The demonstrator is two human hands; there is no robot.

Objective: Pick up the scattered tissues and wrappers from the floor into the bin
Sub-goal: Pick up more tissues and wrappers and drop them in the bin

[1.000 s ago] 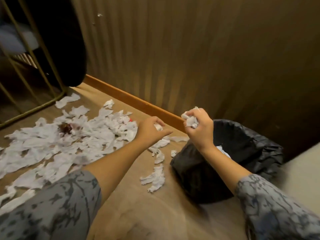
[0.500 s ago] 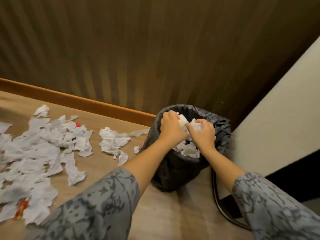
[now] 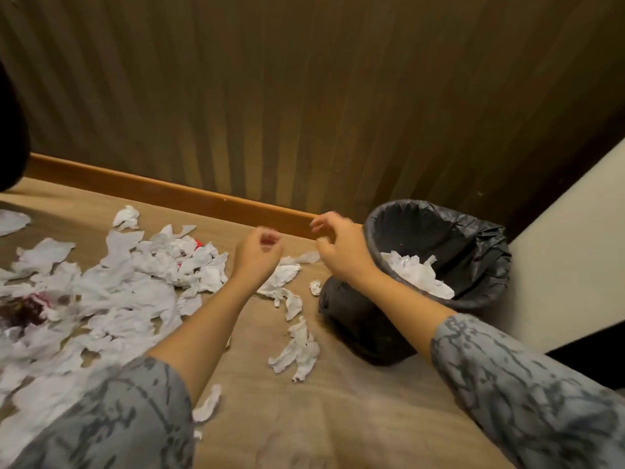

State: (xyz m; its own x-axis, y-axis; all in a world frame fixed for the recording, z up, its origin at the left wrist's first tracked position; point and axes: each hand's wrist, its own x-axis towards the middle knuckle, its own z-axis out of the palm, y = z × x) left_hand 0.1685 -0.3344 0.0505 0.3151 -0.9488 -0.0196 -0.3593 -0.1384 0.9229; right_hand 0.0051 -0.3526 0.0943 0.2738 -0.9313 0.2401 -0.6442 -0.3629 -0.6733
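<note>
A black bin (image 3: 473, 252) lined with a dark bag stands by the wall at the right, with white tissues (image 3: 416, 274) lying inside. A wide spread of torn white tissues (image 3: 111, 292) covers the floor at the left, with a red wrapper (image 3: 199, 244) peeking out at its far edge. A smaller strip of tissues (image 3: 297, 346) lies just left of the bin. My left hand (image 3: 258, 253) hovers above the floor between the pile and the bin, fingers loosely curled, holding nothing. Beside the bin's left rim, my right hand (image 3: 338, 248) is empty with its fingers spread.
A ribbed brown wall with a wooden skirting board (image 3: 169, 194) runs behind the mess. A pale panel (image 3: 568, 265) rises right of the bin. A dark red stained patch (image 3: 23, 311) sits in the pile at far left. A black object (image 3: 10, 137) intrudes at the left edge.
Both hands were over the bin holding crumpled tissues half a second ago; now they are empty and have moved left, out of the bin. The view has swung back to the left.
</note>
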